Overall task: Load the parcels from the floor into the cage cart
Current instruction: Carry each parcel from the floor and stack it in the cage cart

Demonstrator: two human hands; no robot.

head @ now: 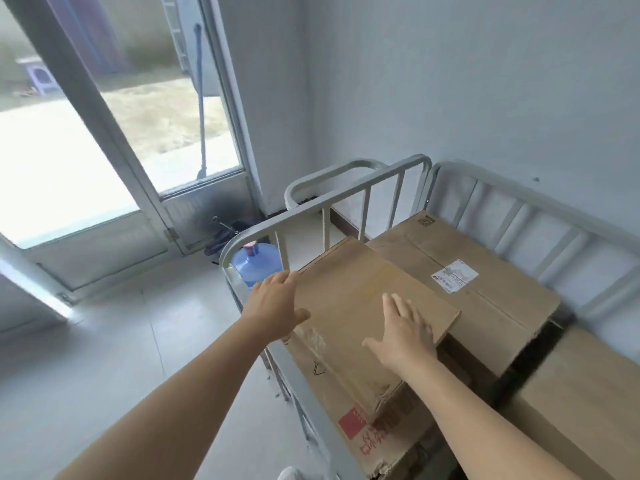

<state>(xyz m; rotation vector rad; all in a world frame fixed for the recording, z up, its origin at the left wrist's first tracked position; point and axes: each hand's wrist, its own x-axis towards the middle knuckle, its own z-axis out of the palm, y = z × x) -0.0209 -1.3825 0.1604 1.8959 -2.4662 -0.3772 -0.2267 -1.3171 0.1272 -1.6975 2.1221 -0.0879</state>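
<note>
Parcels: three brown cardboard boxes show inside the cage cart (360, 197), and your hands are on the nearest one.
Top parcel (360, 306): it lies tilted over the cart's left rail, its far corner overlapping the labelled box (485, 296) behind it.
Left hand (277, 303): your palm lies against the parcel's left edge with the thumb on its top face; the fingers reach straight along that edge (clasping nothing).
Right hand (405, 330): flat on the parcel's top face, fingers straight and spread, pressing rather than gripping.
Third box (581, 393): lower right in the cart, partly cut off by the frame.
Beyond the rail: a blue water jug (256, 265) stands on the floor near a glass door (114, 140).
</note>
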